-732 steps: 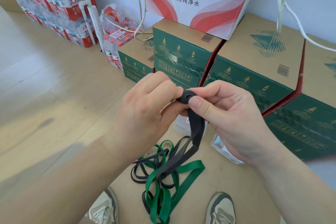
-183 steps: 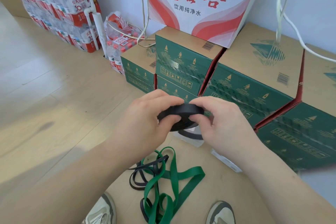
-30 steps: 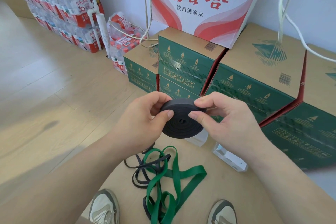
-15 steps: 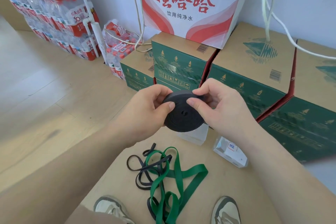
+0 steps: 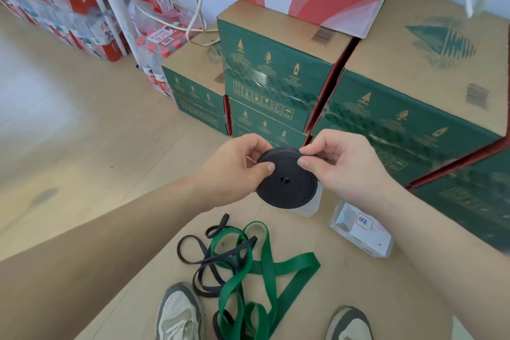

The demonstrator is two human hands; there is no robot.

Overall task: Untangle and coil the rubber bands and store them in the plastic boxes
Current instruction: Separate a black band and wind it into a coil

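The left hand (image 5: 234, 171) pinches the upper left rim of the coiled black band (image 5: 285, 179), thumb on its near face and fingers curled behind. The right hand (image 5: 345, 165) pinches the upper right rim the same way. The coil is a tight flat disc held in the air, its round face tilted toward the camera, its axis pointing toward the viewer and somewhat up. Just below it a clear plastic box (image 5: 313, 203) is mostly hidden, seemingly open. A second, labelled box (image 5: 361, 229) lies to the right. Nearer the shoes, a green band (image 5: 265, 262) and a thin black band (image 5: 204, 257) lie tangled together on the cardboard sheet (image 5: 345, 284).
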